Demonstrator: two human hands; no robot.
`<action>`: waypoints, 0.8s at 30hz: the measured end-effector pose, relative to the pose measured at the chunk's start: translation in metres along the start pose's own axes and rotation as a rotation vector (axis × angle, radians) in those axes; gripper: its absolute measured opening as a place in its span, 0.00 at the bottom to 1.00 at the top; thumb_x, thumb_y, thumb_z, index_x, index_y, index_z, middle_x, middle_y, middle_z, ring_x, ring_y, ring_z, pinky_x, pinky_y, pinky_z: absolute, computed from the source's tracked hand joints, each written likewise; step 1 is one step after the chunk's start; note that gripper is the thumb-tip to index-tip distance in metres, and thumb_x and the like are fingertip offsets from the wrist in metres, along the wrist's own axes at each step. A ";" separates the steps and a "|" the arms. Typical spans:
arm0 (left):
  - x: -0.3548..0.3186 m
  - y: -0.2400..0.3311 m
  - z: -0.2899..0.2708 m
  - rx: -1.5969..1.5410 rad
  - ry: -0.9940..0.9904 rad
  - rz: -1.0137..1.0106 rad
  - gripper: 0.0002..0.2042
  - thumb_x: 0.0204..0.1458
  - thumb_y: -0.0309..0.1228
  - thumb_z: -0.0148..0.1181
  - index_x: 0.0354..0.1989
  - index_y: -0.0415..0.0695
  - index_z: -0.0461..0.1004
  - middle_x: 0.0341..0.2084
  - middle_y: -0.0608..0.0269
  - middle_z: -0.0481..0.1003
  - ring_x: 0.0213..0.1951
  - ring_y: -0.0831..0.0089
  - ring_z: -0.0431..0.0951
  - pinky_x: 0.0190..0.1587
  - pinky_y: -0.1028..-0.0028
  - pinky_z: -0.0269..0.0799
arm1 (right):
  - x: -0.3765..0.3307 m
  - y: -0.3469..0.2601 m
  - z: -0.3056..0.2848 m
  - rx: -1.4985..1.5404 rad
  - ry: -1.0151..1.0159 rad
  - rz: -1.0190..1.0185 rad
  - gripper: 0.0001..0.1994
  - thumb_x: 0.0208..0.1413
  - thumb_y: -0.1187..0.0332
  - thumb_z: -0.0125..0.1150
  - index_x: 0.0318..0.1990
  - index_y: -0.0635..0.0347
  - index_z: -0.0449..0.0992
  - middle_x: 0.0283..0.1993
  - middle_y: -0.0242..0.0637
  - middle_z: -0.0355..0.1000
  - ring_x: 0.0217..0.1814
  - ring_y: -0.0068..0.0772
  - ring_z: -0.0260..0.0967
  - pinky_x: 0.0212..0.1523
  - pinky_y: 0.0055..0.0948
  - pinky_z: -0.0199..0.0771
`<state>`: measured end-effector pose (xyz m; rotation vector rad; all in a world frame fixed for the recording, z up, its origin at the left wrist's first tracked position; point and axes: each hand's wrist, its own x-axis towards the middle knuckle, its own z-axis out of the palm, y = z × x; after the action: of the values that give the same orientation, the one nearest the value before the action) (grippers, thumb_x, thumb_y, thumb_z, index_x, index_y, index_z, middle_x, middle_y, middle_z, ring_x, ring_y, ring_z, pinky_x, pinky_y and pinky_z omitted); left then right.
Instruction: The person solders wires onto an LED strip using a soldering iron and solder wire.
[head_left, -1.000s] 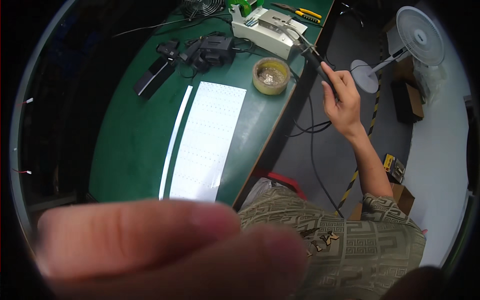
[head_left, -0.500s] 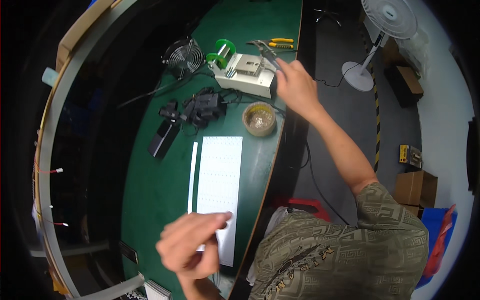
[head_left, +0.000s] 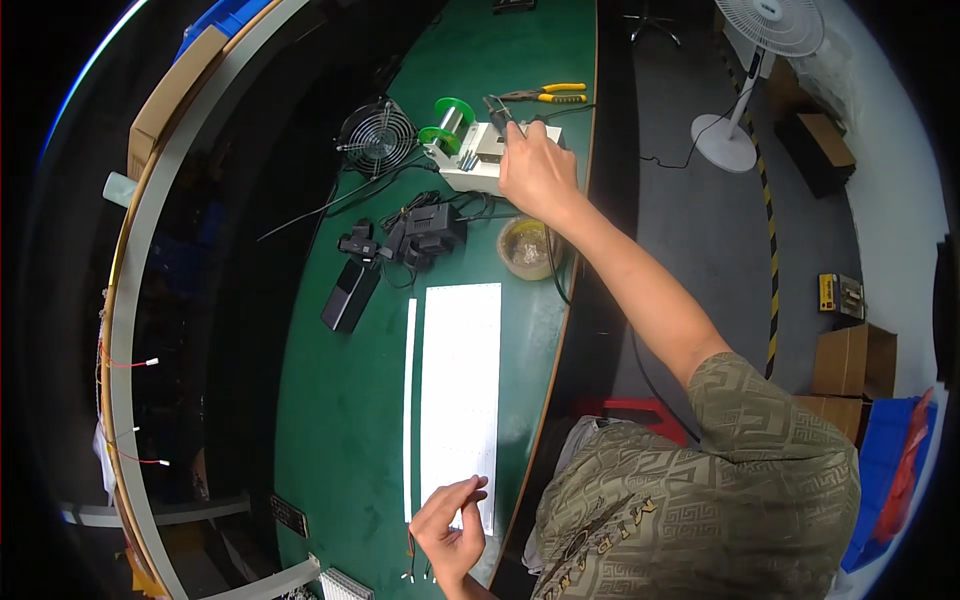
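My right hand (head_left: 540,172) is closed round the dark handle of a soldering iron (head_left: 505,118), over a white soldering stand (head_left: 470,178) that carries a green spool (head_left: 447,125) of silvery wire. A black cord hangs below that hand, passing a wide tape roll (head_left: 528,250). Low over the near end of a long white panel (head_left: 460,390), my left hand (head_left: 450,525) is half curled, its thumb and fingers apart and nothing visible between them. Beside the panel lies a narrow white strip (head_left: 410,400), with thin wires near its lower end.
Yellow-handled pliers (head_left: 560,93) lie beyond the stand. A round metal-grilled fan (head_left: 380,138), black adapters (head_left: 432,228) and a black box (head_left: 350,296) occupy the left side of the green table (head_left: 340,420). A shelf frame (head_left: 122,300) borders the left; a standing fan (head_left: 725,145) is on the floor.
My right hand has moved left over the stand with the soldering iron, and its cord now hangs across the tape roll. My left hand has lowered and shifted right. The view has shifted slightly.
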<state>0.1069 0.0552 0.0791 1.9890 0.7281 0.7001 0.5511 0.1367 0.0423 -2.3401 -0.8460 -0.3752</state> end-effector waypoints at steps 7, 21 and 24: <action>-0.018 -0.009 0.002 -0.022 0.062 -0.049 0.20 0.44 0.07 0.55 0.46 0.31 0.85 0.36 0.48 0.86 0.31 0.65 0.85 0.38 0.74 0.83 | -0.005 -0.007 -0.008 0.028 -0.007 0.005 0.20 0.65 0.62 0.58 0.57 0.68 0.75 0.41 0.51 0.70 0.32 0.55 0.77 0.32 0.50 0.79; -0.026 -0.013 0.004 0.017 0.041 -0.062 0.18 0.49 0.07 0.56 0.47 0.29 0.84 0.36 0.47 0.86 0.33 0.62 0.86 0.39 0.71 0.86 | -0.003 0.006 -0.002 0.010 -0.039 -0.025 0.19 0.65 0.63 0.58 0.59 0.65 0.74 0.43 0.53 0.71 0.33 0.58 0.78 0.36 0.53 0.81; -0.025 -0.011 0.006 0.041 0.013 -0.050 0.18 0.49 0.07 0.56 0.47 0.29 0.84 0.36 0.47 0.86 0.33 0.63 0.85 0.39 0.72 0.85 | 0.002 0.002 0.003 -0.001 -0.064 0.004 0.19 0.65 0.64 0.58 0.59 0.64 0.74 0.43 0.53 0.72 0.34 0.59 0.79 0.37 0.54 0.81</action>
<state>0.0916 0.0390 0.0620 1.9977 0.8025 0.6740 0.5540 0.1379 0.0401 -2.3649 -0.8716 -0.3008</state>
